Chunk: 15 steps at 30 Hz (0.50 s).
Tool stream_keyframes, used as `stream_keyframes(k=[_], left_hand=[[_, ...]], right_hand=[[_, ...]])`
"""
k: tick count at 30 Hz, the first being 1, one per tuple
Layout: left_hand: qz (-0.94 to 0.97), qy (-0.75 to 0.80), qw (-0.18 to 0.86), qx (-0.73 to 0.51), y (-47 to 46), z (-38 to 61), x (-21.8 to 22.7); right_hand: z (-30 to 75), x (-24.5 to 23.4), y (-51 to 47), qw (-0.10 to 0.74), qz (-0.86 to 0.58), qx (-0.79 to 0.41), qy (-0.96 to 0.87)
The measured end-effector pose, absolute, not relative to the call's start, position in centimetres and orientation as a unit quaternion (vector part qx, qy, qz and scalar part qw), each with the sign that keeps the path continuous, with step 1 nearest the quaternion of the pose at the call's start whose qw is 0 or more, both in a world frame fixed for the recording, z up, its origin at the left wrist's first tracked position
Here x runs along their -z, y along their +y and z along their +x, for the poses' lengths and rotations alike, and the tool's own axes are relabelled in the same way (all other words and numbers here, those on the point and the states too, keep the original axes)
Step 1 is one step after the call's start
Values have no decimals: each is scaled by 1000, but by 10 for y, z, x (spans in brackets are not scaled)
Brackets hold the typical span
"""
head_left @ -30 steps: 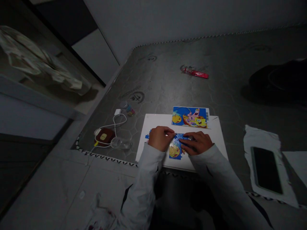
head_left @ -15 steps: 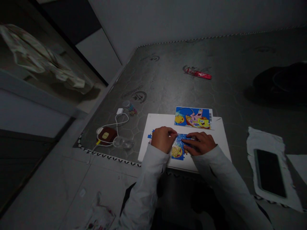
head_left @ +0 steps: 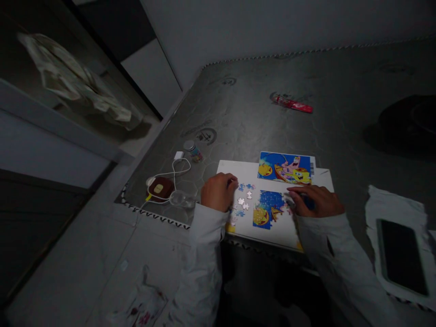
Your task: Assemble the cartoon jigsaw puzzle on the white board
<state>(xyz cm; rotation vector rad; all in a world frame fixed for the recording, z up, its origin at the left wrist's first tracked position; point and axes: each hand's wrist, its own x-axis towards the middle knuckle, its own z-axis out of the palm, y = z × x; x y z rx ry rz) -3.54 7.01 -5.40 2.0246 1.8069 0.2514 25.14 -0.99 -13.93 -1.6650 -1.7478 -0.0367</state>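
A partly joined blue jigsaw patch (head_left: 270, 208) lies on a white board (head_left: 320, 177). Several loose pieces (head_left: 244, 200) are scattered just left of it. A colourful cartoon reference card (head_left: 285, 167) rests at the board's far edge. My left hand (head_left: 217, 191) sits curled at the board's left edge, fingertips pinched near the loose pieces; what they hold is too small to name. My right hand (head_left: 315, 200) lies to the right of the patch, fingers bent down onto pieces there.
Left of the board lie a brown round case (head_left: 158, 188), a white cable with plug (head_left: 177, 160), a clear object (head_left: 180, 199) and a small jar (head_left: 193, 150). A red wrapper (head_left: 293, 105) lies farther back. A dark phone (head_left: 402, 256) rests on white paper at right.
Both hands have drawn apart off the joined patch, left hand leftward and right hand rightward, uncovering the patch and loose pieces. The view has shifted so everything sits further right.
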Motion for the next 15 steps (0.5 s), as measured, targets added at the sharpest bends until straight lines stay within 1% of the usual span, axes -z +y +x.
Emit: stream_keyframes(k=[5,12,15], left_hand=[[727,632,258,-76,68,-21,53],[713,644,263,-81,67,-19,52],[703,656,261,-82,66,-17,54]], right_hand=[[249,135,-11,360,-648,19,-671],[262,145,-9,371,-647,18,-665],[268,146,-7,354,-648,2,-675]])
